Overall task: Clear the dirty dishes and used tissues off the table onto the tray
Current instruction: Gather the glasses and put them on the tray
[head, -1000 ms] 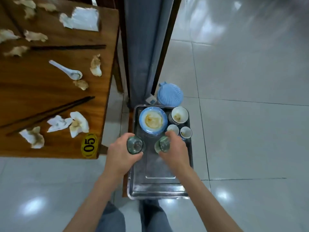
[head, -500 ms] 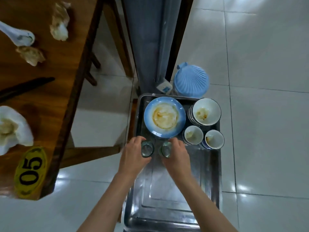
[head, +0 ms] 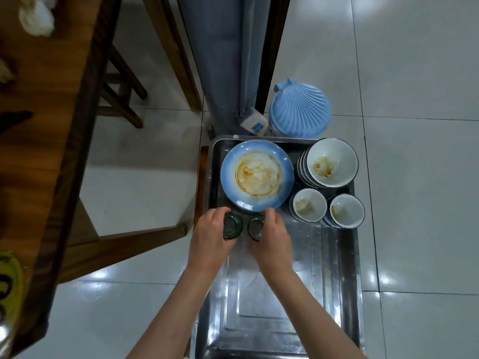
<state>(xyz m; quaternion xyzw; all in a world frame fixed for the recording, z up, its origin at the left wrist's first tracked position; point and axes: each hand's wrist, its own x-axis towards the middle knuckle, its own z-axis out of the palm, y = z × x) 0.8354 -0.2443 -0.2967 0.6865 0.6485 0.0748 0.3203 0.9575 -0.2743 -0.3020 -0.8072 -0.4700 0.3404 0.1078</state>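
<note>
A steel tray (head: 334,268) lies low over the tiled floor in front of me. On its far half sit a stained blue plate (head: 257,174), a stack of white bowls (head: 329,162) and two small white cups (head: 309,204) (head: 346,210). My left hand (head: 211,240) grips a small green glass (head: 232,226). My right hand (head: 270,238) grips a second green glass (head: 256,227). Both glasses are side by side just before the plate, down at the tray's surface. A used tissue (head: 36,18) lies on the wooden table (head: 51,104) at the upper left.
A blue shell-shaped lid or bin (head: 300,110) stands behind the tray beside a grey curtain (head: 223,55) and a white power strip (head: 254,123). A yellow number tag (head: 9,283) sits at the table's near corner. A stool frame (head: 121,99) stands under the table.
My view has moved closer to the tray and the table has slid out to the left. Both hands carried the green glasses forward and down, next to the blue plate.
</note>
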